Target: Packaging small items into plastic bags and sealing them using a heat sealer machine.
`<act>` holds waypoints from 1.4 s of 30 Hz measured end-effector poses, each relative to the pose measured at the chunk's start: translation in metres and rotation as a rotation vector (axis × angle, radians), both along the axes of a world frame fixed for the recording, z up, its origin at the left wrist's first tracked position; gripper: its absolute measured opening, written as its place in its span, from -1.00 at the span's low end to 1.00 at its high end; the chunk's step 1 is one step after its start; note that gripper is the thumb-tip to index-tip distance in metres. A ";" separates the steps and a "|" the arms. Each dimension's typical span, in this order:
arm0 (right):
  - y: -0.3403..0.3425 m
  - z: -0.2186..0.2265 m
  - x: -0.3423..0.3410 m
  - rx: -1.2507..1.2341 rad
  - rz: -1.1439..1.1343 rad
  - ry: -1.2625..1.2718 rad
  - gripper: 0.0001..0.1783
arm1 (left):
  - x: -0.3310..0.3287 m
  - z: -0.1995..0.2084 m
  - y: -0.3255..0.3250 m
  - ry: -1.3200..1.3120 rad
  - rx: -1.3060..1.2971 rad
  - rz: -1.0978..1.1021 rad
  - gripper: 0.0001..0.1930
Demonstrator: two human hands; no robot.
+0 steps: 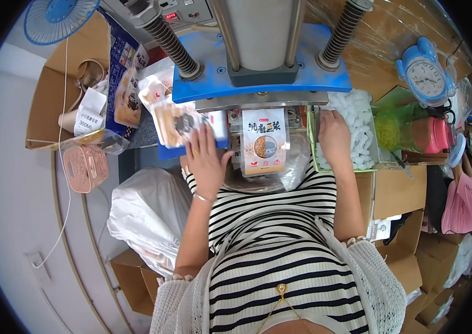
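My left hand (205,161) lies with outstretched fingers on a stack of printed white and tan pouches (172,119), left of the press. The pouches rest on a blue tray (170,152). In front of me, under the press head, one flat pouch (263,146) with a picture of beans sits upright toward me. My right hand (335,136) is at the left side of a green-edged box (318,158) of small white plastic pieces (361,133). Its fingers are curled together, and what they may hold is hidden.
The blue press (263,78) with spring posts stands ahead. At left are a cardboard box (58,72), a pink basket (84,168) and a fan (60,16). On the right are a blue alarm clock (426,78) and a pink-lidded jar (435,135). White bags (147,206) hang lower left.
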State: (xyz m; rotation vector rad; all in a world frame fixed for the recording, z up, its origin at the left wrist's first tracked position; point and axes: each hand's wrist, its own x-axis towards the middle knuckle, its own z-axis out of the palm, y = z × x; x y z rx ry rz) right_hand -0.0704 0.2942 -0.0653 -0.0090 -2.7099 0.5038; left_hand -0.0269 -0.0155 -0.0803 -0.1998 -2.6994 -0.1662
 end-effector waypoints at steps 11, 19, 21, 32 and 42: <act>0.018 0.003 0.000 -0.390 0.077 -0.155 -0.69 | -0.020 -0.010 -0.023 0.142 0.322 -0.060 -0.81; 0.006 0.023 0.028 -1.137 0.036 -0.145 -0.72 | 0.014 0.069 0.003 0.033 0.508 -0.037 -0.87; -0.022 0.047 0.034 -1.206 0.149 -0.205 -0.72 | 0.028 0.081 0.020 -0.258 0.777 -0.183 -0.87; -0.068 0.026 0.016 -1.267 0.360 -0.456 -0.71 | 0.020 0.013 0.063 -0.686 1.326 -0.122 -0.77; -0.003 0.028 0.016 -0.365 -0.007 -0.089 -0.83 | -0.038 0.009 0.055 -0.711 1.557 -0.028 -0.73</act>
